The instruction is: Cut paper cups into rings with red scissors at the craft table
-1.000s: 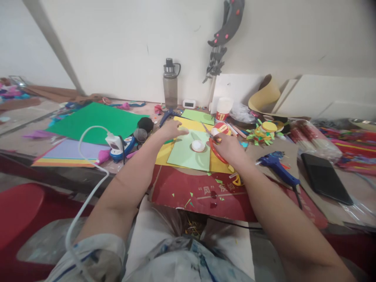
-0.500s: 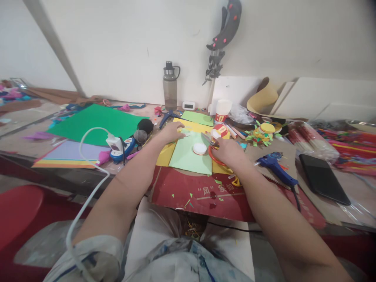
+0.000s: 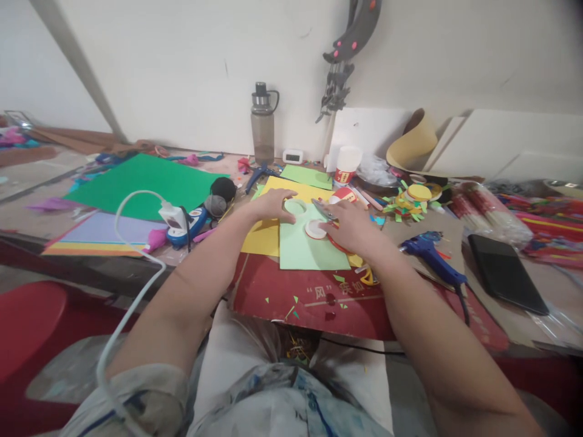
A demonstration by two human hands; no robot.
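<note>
My left hand (image 3: 276,205) is curved, with thumb and fingers around the edge of a small round pale green paper piece (image 3: 295,207). My right hand (image 3: 353,226) grips scissors (image 3: 322,210) with red handles, their blades pointing up and left. Its fingertips reach the edge of a small white round cup piece (image 3: 314,229) with a reddish rim. Both small round pieces are over a pale green paper sheet (image 3: 310,257), which lies on yellow paper (image 3: 259,240). Part of the scissor handles is hidden under my right hand.
A red board (image 3: 273,291) with green scraps lies in front. Right are a blue glue gun (image 3: 432,258), a black phone (image 3: 505,273) and yellow-handled scissors (image 3: 367,276). A bottle (image 3: 263,130) and a paper cup (image 3: 345,167) stand behind. Green sheet (image 3: 146,185) and charger (image 3: 175,218) lie left.
The pale green sheet has shifted right and turned slightly. The white cup piece has moved right, and my right fingers now meet its edge. My left hand has moved slightly right with the round green piece.
</note>
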